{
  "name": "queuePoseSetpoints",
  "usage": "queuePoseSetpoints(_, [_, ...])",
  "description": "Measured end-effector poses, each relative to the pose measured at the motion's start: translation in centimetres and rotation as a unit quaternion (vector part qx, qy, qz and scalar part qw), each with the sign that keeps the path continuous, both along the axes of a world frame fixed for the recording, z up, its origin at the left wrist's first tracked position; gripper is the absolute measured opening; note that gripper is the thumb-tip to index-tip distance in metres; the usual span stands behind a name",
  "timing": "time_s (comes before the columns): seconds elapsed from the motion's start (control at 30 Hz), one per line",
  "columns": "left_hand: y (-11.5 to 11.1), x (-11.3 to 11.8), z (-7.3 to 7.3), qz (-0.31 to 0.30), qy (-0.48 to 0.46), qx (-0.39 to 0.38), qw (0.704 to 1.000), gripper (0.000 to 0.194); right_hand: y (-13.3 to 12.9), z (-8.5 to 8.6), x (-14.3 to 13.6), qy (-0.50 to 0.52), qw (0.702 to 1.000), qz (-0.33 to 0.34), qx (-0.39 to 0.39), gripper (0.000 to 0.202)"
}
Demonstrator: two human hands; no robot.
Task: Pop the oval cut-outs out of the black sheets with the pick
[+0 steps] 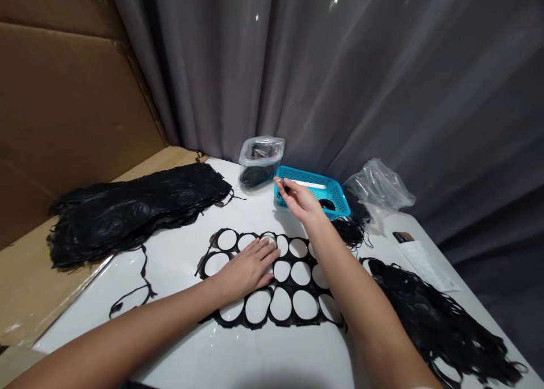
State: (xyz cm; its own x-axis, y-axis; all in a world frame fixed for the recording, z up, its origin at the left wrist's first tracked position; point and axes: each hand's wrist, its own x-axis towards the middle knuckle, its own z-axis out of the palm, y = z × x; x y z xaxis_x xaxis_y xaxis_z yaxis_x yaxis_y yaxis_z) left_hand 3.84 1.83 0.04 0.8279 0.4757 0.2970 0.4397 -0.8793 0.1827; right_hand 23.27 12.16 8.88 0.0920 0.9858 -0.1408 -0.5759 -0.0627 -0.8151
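Observation:
A black sheet with rows of large round holes [272, 284] lies on the white table. My left hand [250, 264] rests flat on its upper middle part, fingers spread. Above the left part of the blue basket [345, 206], my right hand [297, 198] is raised with thumb and fingers pinched together; a small dark thing shows at the fingertips, too small to name. Inside the basket are a white stick-like object [312, 184] and a black coil [327, 204]. My right forearm passes over the right part of the holed sheet and hides some of it.
Stacked black sheets [136, 208] lie at the left, near a cardboard box [68, 106]. An open clear bag [260, 162] with dark contents stands behind. To the right are a crumpled clear bag [380, 185], black cords [349, 231], a paper [425, 264] and a black holed pile [442, 315].

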Motion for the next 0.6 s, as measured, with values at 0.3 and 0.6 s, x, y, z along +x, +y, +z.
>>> queuePoseSetpoints(0.3, [-2.5,-5.5,0.2,0.125,0.036,0.043,0.991,0.039,-8.6,-7.8,-4.6,-0.326,0.925,0.19,0.043,0.012])
queuePoseSetpoints(0.6, [-2.9,-5.9,-1.0,0.126,0.026,0.07,0.989,0.043,-9.6,-8.7,-4.4,-0.471,0.855,0.172,0.131,0.01])
